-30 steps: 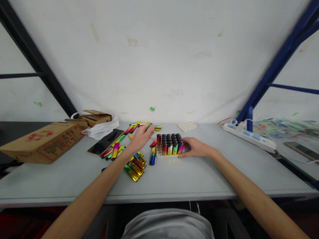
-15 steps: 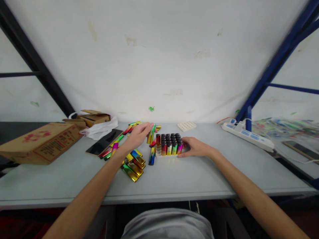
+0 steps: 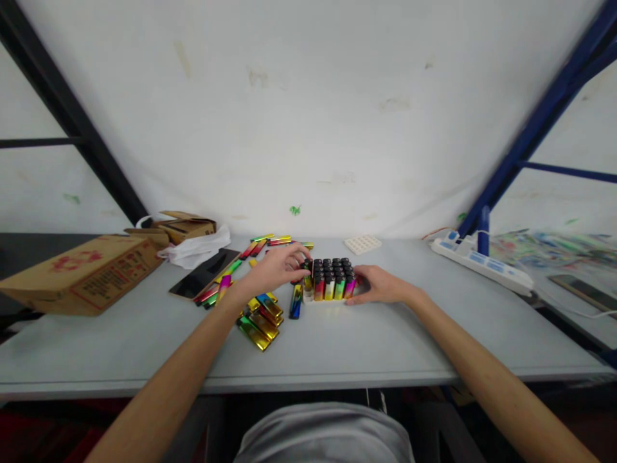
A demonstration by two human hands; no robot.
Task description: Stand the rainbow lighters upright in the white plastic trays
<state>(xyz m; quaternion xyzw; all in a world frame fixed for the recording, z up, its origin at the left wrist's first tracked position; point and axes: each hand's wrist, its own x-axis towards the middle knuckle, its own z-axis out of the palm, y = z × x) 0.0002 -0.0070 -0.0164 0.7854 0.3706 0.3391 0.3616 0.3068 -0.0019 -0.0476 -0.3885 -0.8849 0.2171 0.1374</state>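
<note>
Upright lighters point(image 3: 333, 278) with black tops stand in rows in a white tray point(image 3: 309, 297). My left hand point(image 3: 278, 265) pinches the top of a yellowish lighter point(image 3: 308, 281) at the tray's left column; its lower end is at the slots. Around the tray's right side my right hand point(image 3: 378, 284) is closed, thumb at the near corner and fingers behind. A blue and gold lighter point(image 3: 295, 302) lies just left of the tray. Further left is a loose heap of shiny multicoloured lighters point(image 3: 260, 321).
A second white tray point(image 3: 363, 244) lies near the wall. On the left are a cardboard box point(image 3: 81, 273), a white plastic bag point(image 3: 197, 247) and a dark flat panel point(image 3: 205, 273). A power strip point(image 3: 482, 263) and a phone point(image 3: 583, 292) are at the right.
My left hand has moved right and down, bringing the lighter from above the table to the tray's left column. My right hand stays at the tray.
</note>
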